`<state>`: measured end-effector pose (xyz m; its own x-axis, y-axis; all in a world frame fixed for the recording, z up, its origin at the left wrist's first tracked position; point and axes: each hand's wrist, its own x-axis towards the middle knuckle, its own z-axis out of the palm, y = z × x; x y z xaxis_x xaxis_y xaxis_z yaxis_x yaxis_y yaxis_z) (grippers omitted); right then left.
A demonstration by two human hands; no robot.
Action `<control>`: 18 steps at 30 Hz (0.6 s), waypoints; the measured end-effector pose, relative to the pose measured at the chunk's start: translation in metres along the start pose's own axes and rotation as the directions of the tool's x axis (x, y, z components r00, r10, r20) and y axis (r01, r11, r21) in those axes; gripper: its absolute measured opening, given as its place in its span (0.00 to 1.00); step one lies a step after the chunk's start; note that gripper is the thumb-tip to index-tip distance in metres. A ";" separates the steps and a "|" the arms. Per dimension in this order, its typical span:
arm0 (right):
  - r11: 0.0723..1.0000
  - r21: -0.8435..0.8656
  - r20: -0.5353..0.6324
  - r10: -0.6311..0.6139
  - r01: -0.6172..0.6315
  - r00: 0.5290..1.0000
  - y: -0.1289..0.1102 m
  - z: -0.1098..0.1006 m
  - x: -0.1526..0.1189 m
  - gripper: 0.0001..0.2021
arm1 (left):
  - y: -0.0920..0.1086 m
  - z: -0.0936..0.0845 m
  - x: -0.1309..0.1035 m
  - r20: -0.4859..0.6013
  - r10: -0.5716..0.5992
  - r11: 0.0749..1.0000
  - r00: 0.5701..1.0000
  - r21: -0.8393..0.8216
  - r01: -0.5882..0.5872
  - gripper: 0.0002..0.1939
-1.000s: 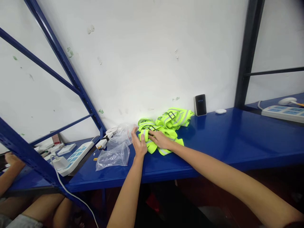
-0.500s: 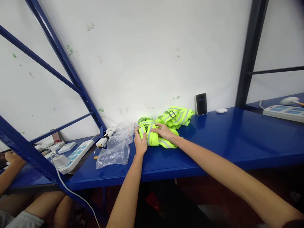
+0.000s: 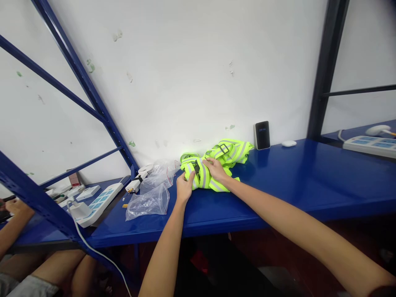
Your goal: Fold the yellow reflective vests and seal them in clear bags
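Note:
A neon-yellow reflective strap [image 3: 204, 175] with grey stripes lies bunched on the blue table, with a black buckle piece [image 3: 196, 168] showing between my hands. My left hand [image 3: 185, 185] grips the left end of the strap, thumb on top. Pinched in my right hand [image 3: 215, 169] is the upper part of the same strap, right of the buckle piece. Behind and to the right, more neon-yellow straps [image 3: 238, 150] lie in a loose pile with a dark square slider [image 3: 224, 149].
Clear plastic bags [image 3: 148, 202] lie left of my hands, near a white device [image 3: 134, 183]. A dark-screened clock [image 3: 262, 135] and a white oval object [image 3: 288, 143] stand along the wall. Left, beyond the blue frame [image 3: 93, 95], are a power strip [image 3: 102, 202] and another person's hand [image 3: 17, 206].
My right hand has shifted slightly up and right, and my hands are further apart. The strap's front fold has opened, exposing the black buckle piece.

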<state>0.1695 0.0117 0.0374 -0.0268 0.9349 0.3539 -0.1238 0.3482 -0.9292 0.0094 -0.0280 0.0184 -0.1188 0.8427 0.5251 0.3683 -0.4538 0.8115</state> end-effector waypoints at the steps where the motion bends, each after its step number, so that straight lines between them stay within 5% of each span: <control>1: 1.000 -0.026 -0.012 -0.003 0.002 1.000 0.000 -0.001 0.000 0.17 | 0.000 0.000 -0.002 -0.033 0.006 0.997 0.999 0.079 -0.004 0.24; 5: 0.994 -0.090 -0.047 -0.071 0.066 0.996 0.001 -0.002 0.000 0.22 | 0.001 -0.002 -0.010 -0.031 0.149 0.952 0.988 0.273 -0.135 0.21; 9: 0.995 -0.044 -0.039 -0.091 0.089 0.995 0.003 -0.004 0.005 0.14 | 0.008 -0.002 -0.016 0.063 0.362 0.864 0.930 0.351 -0.361 0.21; 14: 0.998 0.044 0.180 0.027 -0.036 0.983 0.008 -0.006 0.011 0.09 | 0.018 0.001 -0.017 0.089 0.465 0.791 0.881 0.406 -0.458 0.27; 18: 0.997 0.048 0.265 0.040 -0.055 0.963 0.007 0.002 0.009 0.12 | 0.017 0.002 -0.018 0.133 0.477 0.768 0.869 0.417 -0.486 0.22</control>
<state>0.1665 0.0221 0.0342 -0.2939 0.8965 0.3316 -0.1696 0.2925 -0.9411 0.0201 -0.0501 0.0227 0.1954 0.5542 0.8091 0.7250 -0.6372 0.2614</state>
